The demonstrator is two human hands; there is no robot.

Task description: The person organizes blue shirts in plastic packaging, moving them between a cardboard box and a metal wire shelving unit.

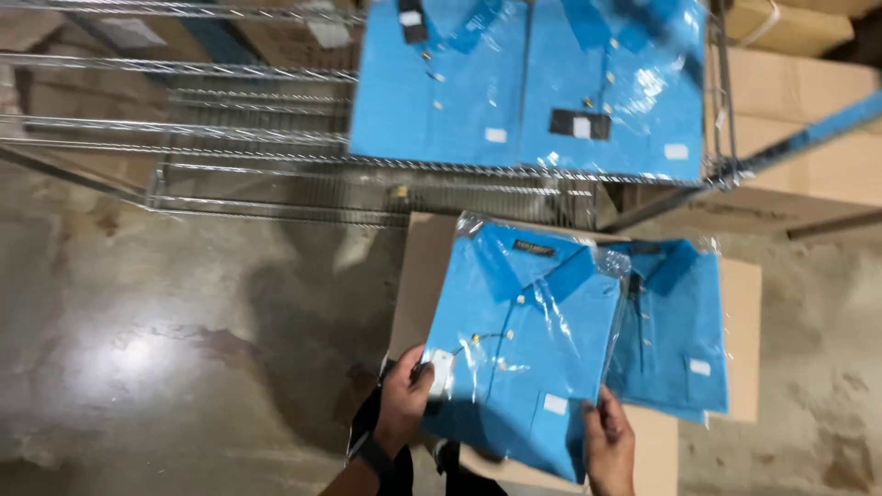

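Already two folded blue shirts in clear plastic bags (528,87) lie side by side on the wire shelf (257,156), well above and beyond the fingers, so part of the stocking looks done. A third bagged blue shirt (524,340) is in both hands, held tilted over an open cardboard box (740,312), and a fourth bagged shirt (671,331) rests on the box just past the right fingertips, partly tucked behind the held one; by my reading, at least these two have yet to reach the shelf. How many more sit inside the box cannot be told, since the shirts cover it. The left hand (404,404) comes up from the lower edge of the view, wrist bent, its fingers closed on the shirt's lower left corner with the thumb pressed on top beside a small white tag. The right hand (608,445) rises from below with the palm turned inward, its fingers clamped on the bag's lower right edge, the fingertips mostly hidden behind the plastic. Polished concrete floor (138,349) spreads out to the left of the left fingers, and more cardboard boxes (818,110) stand beyond the shelf, far up and right of the right fingers.
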